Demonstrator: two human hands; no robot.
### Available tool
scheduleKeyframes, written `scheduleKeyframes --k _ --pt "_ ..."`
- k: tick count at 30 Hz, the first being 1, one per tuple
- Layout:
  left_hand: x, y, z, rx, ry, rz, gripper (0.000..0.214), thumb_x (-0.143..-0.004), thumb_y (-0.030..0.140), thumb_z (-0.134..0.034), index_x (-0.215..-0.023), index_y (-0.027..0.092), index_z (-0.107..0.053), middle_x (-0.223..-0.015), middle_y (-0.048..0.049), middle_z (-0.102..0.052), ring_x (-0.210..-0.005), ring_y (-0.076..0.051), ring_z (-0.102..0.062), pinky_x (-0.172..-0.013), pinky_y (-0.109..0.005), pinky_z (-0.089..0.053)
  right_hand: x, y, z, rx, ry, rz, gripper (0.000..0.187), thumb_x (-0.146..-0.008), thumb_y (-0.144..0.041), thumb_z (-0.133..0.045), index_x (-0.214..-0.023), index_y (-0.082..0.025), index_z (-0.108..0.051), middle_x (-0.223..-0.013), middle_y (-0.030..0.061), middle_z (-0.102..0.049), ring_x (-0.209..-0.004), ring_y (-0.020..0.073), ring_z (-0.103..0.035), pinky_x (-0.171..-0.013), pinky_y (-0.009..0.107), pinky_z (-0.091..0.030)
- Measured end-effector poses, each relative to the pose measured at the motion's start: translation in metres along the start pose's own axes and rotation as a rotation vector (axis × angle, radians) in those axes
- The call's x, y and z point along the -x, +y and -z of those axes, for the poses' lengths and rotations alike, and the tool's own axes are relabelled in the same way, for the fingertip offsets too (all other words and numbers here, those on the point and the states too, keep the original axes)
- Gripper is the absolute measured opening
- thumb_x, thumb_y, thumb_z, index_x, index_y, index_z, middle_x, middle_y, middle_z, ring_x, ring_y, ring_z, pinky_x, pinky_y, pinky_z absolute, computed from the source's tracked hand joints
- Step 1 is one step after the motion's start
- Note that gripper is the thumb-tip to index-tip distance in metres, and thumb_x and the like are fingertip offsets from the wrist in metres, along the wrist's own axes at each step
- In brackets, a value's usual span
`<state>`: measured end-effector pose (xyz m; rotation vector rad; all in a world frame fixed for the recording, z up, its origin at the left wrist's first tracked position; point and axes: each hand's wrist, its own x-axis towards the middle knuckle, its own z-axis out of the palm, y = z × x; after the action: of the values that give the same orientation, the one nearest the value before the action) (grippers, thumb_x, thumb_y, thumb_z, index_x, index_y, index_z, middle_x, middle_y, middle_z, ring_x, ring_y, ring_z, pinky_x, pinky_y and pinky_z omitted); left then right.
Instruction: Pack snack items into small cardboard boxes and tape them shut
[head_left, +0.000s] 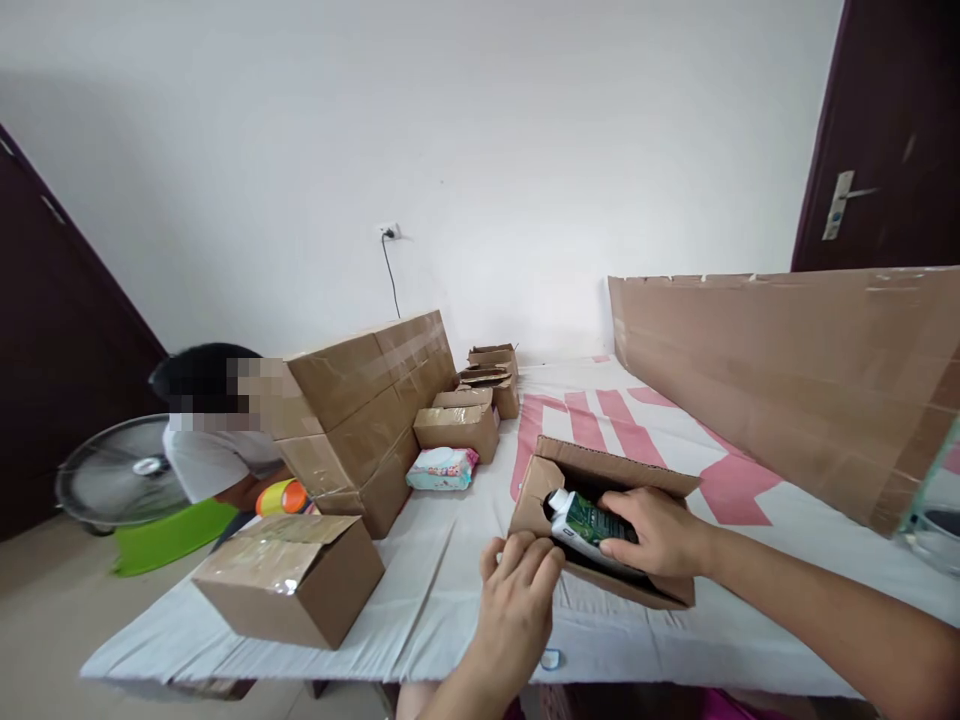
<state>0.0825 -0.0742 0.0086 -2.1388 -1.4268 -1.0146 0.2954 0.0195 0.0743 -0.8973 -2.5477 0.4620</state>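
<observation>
An open cardboard box (541,482) lies on the white and pink table cover near the front edge. My right hand (656,532) is closed round a green and white tube (581,518) with a dark cap, holding it inside the box. My left hand (517,596) rests with curled fingers on the box's near left flap. Part of the tube is hidden under my right fingers.
A taped box (292,578) sits at the front left corner. Stacked large cartons (367,405), small boxes (459,425) and a wipes pack (442,468) stand further back. A long cardboard sheet (787,370) lines the right. A person (214,440) crouches by a fan (120,475) at left.
</observation>
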Motion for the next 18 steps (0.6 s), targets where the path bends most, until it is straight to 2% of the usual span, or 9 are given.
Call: scheduleKeyframes --k 2,4,6,8,10,13,16,18 --pt "-0.005 -0.011 -0.006 -0.032 -0.026 -0.023 0.017 -0.091 0.013 -0.049 -0.091 0.024 -0.062 -0.089 0.0002 -0.07 -0.094 -0.018 -0.057 -0.086 -0.036 -0.027 -0.001 0.006 0.0 -0.224 0.083 0.017 0.02 -0.077 -0.038 -0.057 -0.083 -0.019 -0.06 -0.075 0.002 -0.065 -0.067 0.0174 -0.056 -0.061 0.028 -0.04" --pt "-0.009 -0.025 -0.014 -0.018 -0.09 -0.029 0.016 -0.091 0.013 -0.051 -0.09 0.023 -0.063 -0.086 0.0002 -0.071 -0.092 -0.018 -0.058 -0.084 -0.036 -0.028 -0.002 0.012 0.001 -0.56 0.153 0.028 0.027 -0.082 -0.043 -0.05 -0.088 -0.018 -0.059 -0.077 0.0017 -0.063 -0.067 0.0165 -0.056 -0.06 0.028 -0.043" --pt "-0.017 -0.04 -0.022 0.01 -0.165 0.01 0.016 -0.09 0.014 -0.051 -0.09 0.023 -0.064 -0.087 -0.0001 -0.071 -0.093 -0.018 -0.058 -0.085 -0.036 -0.029 -0.002 0.018 0.004 -0.911 0.243 0.023 0.039 -0.087 -0.049 -0.039 -0.098 -0.018 -0.058 -0.077 0.0026 -0.063 -0.065 0.0165 -0.056 -0.057 0.028 -0.044" --pt "-0.032 -0.056 -0.03 0.013 -0.211 0.08 0.018 -0.09 0.014 -0.05 -0.091 0.024 -0.065 -0.09 -0.0012 -0.071 -0.096 -0.019 -0.057 -0.089 -0.038 -0.029 -0.001 0.02 0.008 -1.14 0.325 0.01 0.045 -0.089 -0.051 -0.033 -0.11 -0.018 -0.056 -0.078 0.0037 -0.063 -0.066 0.0179 -0.059 -0.058 0.03 -0.047" --pt "-0.053 -0.072 -0.038 -0.001 -0.218 0.137 0.019 -0.088 0.014 -0.05 -0.094 0.024 -0.066 -0.094 -0.0029 -0.071 -0.099 -0.021 -0.055 -0.091 -0.041 -0.029 0.001 0.02 0.01 -1.218 0.348 0.004 0.045 -0.09 -0.051 -0.037 -0.117 -0.02 -0.053 -0.084 0.0049 -0.065 -0.074 0.0199 -0.062 -0.064 0.033 -0.05" --pt "-0.087 -0.097 -0.055 0.006 -0.209 0.18 0.023 -0.083 0.013 -0.054 -0.097 0.026 -0.067 -0.097 -0.0048 -0.071 -0.102 -0.024 -0.053 -0.093 -0.044 -0.03 0.004 0.021 0.002 -1.221 0.25 -0.041 0.043 -0.089 -0.053 -0.042 -0.118 -0.021 -0.051 -0.089 0.0052 -0.066 -0.076 0.0197 -0.064 -0.067 0.034 -0.052" --pt "-0.112 -0.116 -0.076 0.054 -0.199 0.239 0.024 -0.079 0.009 -0.054 -0.09 0.024 -0.069 -0.096 -0.007 -0.069 -0.105 -0.026 -0.051 -0.095 -0.046 -0.032 0.006 0.033 -0.023 -1.204 0.158 -0.207 0.044 -0.09 -0.058 -0.039 -0.114 -0.023 -0.049 -0.085 0.0032 -0.064 -0.072 0.0195 -0.065 -0.056 0.03 -0.051" --pt "-0.12 -0.122 -0.088 0.106 -0.171 0.288 0.026 -0.077 0.007 -0.053 -0.09 0.022 -0.069 -0.103 -0.0097 -0.066 -0.11 -0.028 -0.049 -0.096 -0.046 -0.034 0.006 0.048 -0.044 -1.128 0.151 -0.349 0.045 -0.087 -0.062 -0.041 -0.11 -0.023 -0.05 -0.079 0.0012 -0.062 -0.066 0.0187 -0.063 -0.047 0.026 -0.047"
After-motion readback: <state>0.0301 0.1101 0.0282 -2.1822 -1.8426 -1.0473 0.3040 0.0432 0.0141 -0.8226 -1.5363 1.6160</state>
